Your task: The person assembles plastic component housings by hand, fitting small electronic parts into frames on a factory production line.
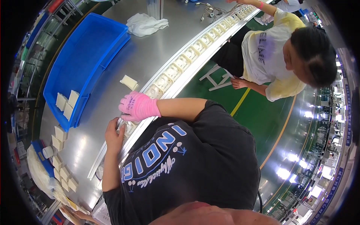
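Note:
My bare left hand (114, 135) rests at the near end of a long rail track (195, 71). Its fingers curl over the track's far edge, and its thumb lies beside a white plastic part (130, 128). Just beyond it, my right hand (137, 106), in a pink knitted glove, reaches across the track with its fingers bent. What either hand grips, if anything, is hidden. Square cream-white housings (173, 72) stand in a row along the track, leading away to the upper right. A loose cream-white square piece (129, 82) lies on the metal table next to the gloved hand.
A blue bin (84, 56) holds several white pieces in its near corner. More white square pieces (60, 170) lie along the table's left side. A white cloth (146, 24) and wires (212, 12) are at the back. Across the track sits a co-worker (268, 56).

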`<state>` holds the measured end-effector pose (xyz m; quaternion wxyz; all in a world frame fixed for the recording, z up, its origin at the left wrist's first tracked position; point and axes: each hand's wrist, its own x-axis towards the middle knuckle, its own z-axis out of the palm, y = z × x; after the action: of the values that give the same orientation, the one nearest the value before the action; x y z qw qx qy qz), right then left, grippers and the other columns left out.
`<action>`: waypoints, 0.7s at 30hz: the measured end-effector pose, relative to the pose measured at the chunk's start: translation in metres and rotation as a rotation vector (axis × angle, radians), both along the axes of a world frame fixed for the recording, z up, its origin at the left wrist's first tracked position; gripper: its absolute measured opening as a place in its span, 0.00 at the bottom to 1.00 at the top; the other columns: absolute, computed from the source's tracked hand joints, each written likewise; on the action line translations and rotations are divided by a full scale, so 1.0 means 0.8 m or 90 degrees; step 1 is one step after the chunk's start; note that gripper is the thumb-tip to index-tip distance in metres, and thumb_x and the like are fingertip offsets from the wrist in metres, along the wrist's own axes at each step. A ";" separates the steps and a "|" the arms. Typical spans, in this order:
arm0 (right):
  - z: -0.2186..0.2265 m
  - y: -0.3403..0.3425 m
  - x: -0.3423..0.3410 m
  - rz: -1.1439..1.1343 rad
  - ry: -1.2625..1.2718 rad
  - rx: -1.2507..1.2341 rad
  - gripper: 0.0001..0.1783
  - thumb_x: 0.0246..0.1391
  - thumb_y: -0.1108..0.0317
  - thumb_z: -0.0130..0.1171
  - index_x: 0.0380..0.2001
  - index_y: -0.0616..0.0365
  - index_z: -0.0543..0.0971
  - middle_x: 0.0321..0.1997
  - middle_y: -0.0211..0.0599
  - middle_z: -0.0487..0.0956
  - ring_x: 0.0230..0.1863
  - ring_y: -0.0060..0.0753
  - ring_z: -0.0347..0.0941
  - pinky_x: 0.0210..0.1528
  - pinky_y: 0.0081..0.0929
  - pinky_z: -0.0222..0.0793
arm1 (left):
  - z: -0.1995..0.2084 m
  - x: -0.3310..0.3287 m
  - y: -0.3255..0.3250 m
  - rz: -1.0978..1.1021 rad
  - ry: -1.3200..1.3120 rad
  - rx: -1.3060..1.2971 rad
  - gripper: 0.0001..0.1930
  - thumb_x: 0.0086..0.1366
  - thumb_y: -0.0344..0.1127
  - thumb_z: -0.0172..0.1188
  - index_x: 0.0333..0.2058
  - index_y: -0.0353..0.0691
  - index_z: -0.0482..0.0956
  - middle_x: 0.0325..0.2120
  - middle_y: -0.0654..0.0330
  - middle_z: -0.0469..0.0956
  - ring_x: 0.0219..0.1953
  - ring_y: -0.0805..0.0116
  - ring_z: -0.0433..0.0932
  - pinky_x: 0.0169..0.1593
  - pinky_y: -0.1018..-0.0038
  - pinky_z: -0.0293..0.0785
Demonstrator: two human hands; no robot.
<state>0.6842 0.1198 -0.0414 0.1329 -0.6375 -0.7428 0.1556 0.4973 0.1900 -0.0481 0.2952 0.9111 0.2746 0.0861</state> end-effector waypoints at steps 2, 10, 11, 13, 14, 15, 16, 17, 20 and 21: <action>0.001 -0.001 0.000 -0.003 0.002 0.002 0.21 0.50 0.50 0.41 0.30 0.58 0.71 0.32 0.41 0.71 0.38 0.39 0.68 0.42 0.34 0.61 | -0.002 0.000 0.000 0.003 -0.002 -0.011 0.17 0.54 0.36 0.51 0.41 0.34 0.68 0.34 0.49 0.70 0.36 0.53 0.71 0.40 0.68 0.66; 0.000 0.000 0.000 -0.007 0.006 -0.012 0.22 0.49 0.49 0.41 0.31 0.56 0.73 0.34 0.40 0.72 0.39 0.38 0.69 0.41 0.34 0.60 | 0.001 0.000 0.000 0.009 0.063 -0.038 0.18 0.56 0.36 0.50 0.44 0.34 0.66 0.39 0.47 0.71 0.41 0.53 0.71 0.44 0.69 0.66; 0.001 -0.001 0.001 -0.006 0.009 -0.011 0.22 0.49 0.49 0.41 0.31 0.56 0.73 0.34 0.40 0.72 0.39 0.38 0.69 0.41 0.34 0.60 | -0.002 -0.001 0.000 0.007 0.032 -0.028 0.17 0.55 0.35 0.51 0.43 0.34 0.67 0.37 0.48 0.71 0.39 0.53 0.71 0.42 0.69 0.66; 0.002 -0.003 0.000 -0.006 0.020 -0.013 0.21 0.49 0.50 0.41 0.31 0.56 0.73 0.34 0.40 0.72 0.39 0.38 0.68 0.40 0.35 0.60 | -0.005 -0.003 -0.001 0.003 0.009 -0.023 0.17 0.54 0.35 0.51 0.42 0.34 0.68 0.35 0.49 0.71 0.37 0.53 0.71 0.40 0.69 0.67; 0.001 -0.003 0.000 -0.013 0.022 -0.001 0.21 0.49 0.50 0.41 0.31 0.56 0.73 0.34 0.40 0.72 0.39 0.38 0.68 0.40 0.34 0.60 | -0.005 -0.002 0.000 0.007 0.012 -0.024 0.17 0.54 0.35 0.51 0.42 0.34 0.68 0.35 0.49 0.71 0.36 0.53 0.71 0.40 0.69 0.67; 0.000 -0.004 0.001 -0.020 0.025 0.011 0.21 0.49 0.50 0.41 0.32 0.56 0.73 0.34 0.40 0.72 0.38 0.38 0.69 0.40 0.34 0.60 | -0.004 -0.001 0.000 0.010 0.017 -0.025 0.17 0.54 0.35 0.51 0.42 0.34 0.68 0.36 0.48 0.71 0.36 0.53 0.71 0.40 0.68 0.67; -0.001 -0.004 0.001 -0.023 0.034 0.006 0.21 0.49 0.50 0.41 0.32 0.56 0.73 0.34 0.40 0.72 0.38 0.38 0.69 0.40 0.34 0.60 | -0.003 0.000 -0.001 0.008 0.026 -0.030 0.17 0.54 0.35 0.51 0.42 0.34 0.68 0.36 0.48 0.71 0.36 0.53 0.71 0.40 0.68 0.67; -0.002 -0.004 0.001 -0.030 0.045 0.025 0.20 0.49 0.51 0.42 0.30 0.56 0.72 0.33 0.39 0.72 0.38 0.37 0.68 0.41 0.34 0.60 | -0.001 0.001 -0.001 0.006 0.024 -0.019 0.17 0.54 0.35 0.51 0.42 0.34 0.68 0.35 0.48 0.71 0.36 0.53 0.71 0.40 0.68 0.67; 0.003 -0.012 -0.003 -0.063 0.077 0.112 0.17 0.47 0.54 0.45 0.29 0.56 0.71 0.33 0.38 0.71 0.38 0.36 0.67 0.44 0.35 0.59 | -0.008 -0.001 0.001 0.008 0.036 -0.011 0.17 0.53 0.34 0.51 0.41 0.34 0.68 0.34 0.48 0.71 0.36 0.53 0.72 0.40 0.69 0.67; 0.005 -0.016 -0.006 -0.087 0.085 0.185 0.16 0.45 0.55 0.47 0.30 0.56 0.71 0.34 0.38 0.70 0.39 0.36 0.67 0.45 0.35 0.58 | -0.011 -0.003 0.004 0.016 0.038 -0.008 0.17 0.53 0.33 0.51 0.41 0.34 0.68 0.34 0.47 0.71 0.36 0.53 0.72 0.41 0.69 0.67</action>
<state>0.6797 0.1067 -0.0374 0.2834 -0.6488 -0.7018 0.0791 0.4951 0.1929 -0.0569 0.2915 0.9078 0.2951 0.0612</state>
